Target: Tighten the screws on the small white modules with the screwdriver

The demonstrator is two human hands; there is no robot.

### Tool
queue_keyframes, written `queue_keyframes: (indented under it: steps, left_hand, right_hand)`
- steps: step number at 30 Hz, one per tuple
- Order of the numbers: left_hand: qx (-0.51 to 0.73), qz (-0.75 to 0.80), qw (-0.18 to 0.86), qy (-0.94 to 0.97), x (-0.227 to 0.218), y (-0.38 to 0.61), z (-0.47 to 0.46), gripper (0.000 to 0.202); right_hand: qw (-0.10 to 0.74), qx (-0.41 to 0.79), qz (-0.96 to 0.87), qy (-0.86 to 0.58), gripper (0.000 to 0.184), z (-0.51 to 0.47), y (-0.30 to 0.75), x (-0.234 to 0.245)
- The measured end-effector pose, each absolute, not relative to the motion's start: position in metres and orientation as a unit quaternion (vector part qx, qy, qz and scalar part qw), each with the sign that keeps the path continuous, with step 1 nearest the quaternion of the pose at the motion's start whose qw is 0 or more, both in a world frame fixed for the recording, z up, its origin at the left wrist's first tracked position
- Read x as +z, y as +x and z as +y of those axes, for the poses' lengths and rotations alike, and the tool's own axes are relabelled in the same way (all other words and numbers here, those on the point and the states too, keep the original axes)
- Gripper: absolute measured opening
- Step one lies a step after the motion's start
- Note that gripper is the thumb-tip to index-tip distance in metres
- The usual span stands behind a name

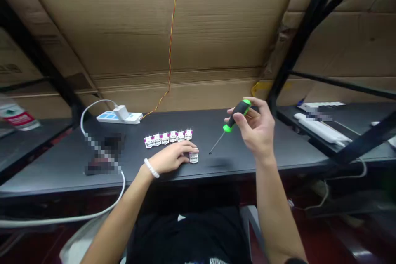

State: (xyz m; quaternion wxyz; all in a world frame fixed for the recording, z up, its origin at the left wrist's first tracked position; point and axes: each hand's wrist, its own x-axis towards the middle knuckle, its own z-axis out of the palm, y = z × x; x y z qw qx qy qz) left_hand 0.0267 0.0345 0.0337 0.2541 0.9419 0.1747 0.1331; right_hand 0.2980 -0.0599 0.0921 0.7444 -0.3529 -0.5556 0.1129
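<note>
The left hand (171, 156) pinched one block (194, 158) near the front edge of the desk (292, 146). The right hand (258, 128) gripped a screwdriver (237, 115), its tip off the block, so that one seemed unfinished. Six more blocks (165, 138) sat in a row nearer the back edge; nobody could tell if those were done.

- A flat, matte black table (291, 148) with a straight front edge.
- Six small white-and-purple blocks (165, 138) in a slightly slanting row toward the back of the table.
- One single white-and-purple block (193, 157) nearer the front edge, under the fingers of the left hand (173, 157).
- A long white power strip with blue panels (133, 118) at the back left.
- Dark, blurred-out items (103, 167) at the left, unreadable.
</note>
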Motion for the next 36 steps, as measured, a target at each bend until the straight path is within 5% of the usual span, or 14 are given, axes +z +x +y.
queue_keyframes:
  steps: [36]
  left_hand:
    - [0.22, 0.177, 0.263, 0.922, 0.018, 0.044, 0.029, 0.032]
  right_hand:
    - [0.638, 0.165, -0.633, -0.406, 0.055, -0.053, 0.254, 0.066]
